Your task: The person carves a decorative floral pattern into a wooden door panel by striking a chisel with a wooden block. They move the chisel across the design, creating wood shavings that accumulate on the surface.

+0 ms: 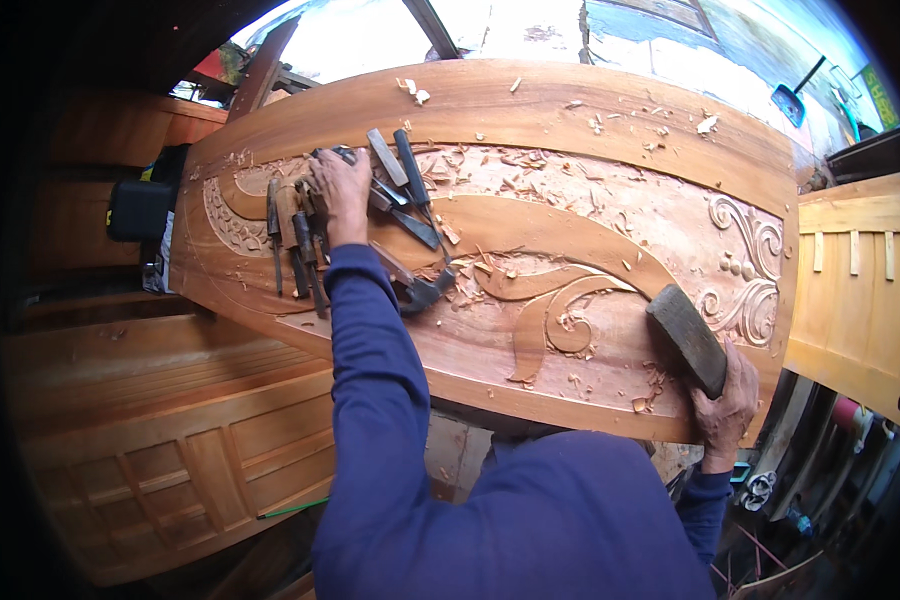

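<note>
A large wooden door panel (570, 85) with carved scrolls lies before me. My left hand (340, 195) reaches over a group of chisels (288, 215) at the panel's left side. Its fingers curl down at a dark piece (342, 154); what they grip is partly hidden. Right of that hand lie more chisels (408, 165) with dark and grey handles, and a hammer (428, 292) with a dark curved head. My right hand (727, 400) is closed on the near end of a dark rectangular block (687, 338), tilted over the panel's lower right part.
Wood shavings (560, 180) are scattered over the panel. A black case (138, 210) stands beyond its left end. Another panelled door (180, 460) lies lower left, and pale wooden boards (855, 270) stand at the right. A mirror (788, 104) shows at the far right.
</note>
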### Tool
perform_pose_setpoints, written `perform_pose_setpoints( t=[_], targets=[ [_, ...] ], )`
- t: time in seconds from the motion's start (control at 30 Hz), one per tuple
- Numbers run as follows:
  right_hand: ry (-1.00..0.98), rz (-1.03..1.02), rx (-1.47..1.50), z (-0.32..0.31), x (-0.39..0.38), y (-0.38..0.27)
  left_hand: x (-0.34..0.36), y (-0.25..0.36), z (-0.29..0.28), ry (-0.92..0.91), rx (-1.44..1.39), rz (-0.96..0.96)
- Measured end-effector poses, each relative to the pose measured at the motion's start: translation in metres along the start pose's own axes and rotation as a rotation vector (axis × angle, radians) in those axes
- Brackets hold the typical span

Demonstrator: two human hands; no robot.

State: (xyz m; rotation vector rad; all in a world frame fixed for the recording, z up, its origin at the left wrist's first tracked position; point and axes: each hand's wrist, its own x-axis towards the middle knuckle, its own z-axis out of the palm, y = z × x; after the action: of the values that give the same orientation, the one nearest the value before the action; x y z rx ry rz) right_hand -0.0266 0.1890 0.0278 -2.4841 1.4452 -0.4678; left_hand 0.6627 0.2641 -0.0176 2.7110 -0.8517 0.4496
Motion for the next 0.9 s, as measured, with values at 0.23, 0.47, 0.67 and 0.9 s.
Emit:
perform_pose_setpoints(
  t=[0.23,0.47,0.67,0.9],
  targets=[
    [0.017,-0.002,-0.028,-0.002,-0.001,0.008,0.023,0.012,0.011,-0.084,0.046,-0.158],
    [-0.001,-0.015,-0.049,-0.001,0.0,0.01,0.022,0.019,-0.003,-0.19,0.093,-0.274],
    [0.005,-0.035,-0.029,0.001,0.002,0.009,0.025,-0.008,-0.009,0.356,-0.773,-0.323],
    [-0.03,-0.037,-0.018,-0.003,0.003,0.011,-0.061,0.135,-0.104,0.161,-1.466,-0.248]
  ],
)
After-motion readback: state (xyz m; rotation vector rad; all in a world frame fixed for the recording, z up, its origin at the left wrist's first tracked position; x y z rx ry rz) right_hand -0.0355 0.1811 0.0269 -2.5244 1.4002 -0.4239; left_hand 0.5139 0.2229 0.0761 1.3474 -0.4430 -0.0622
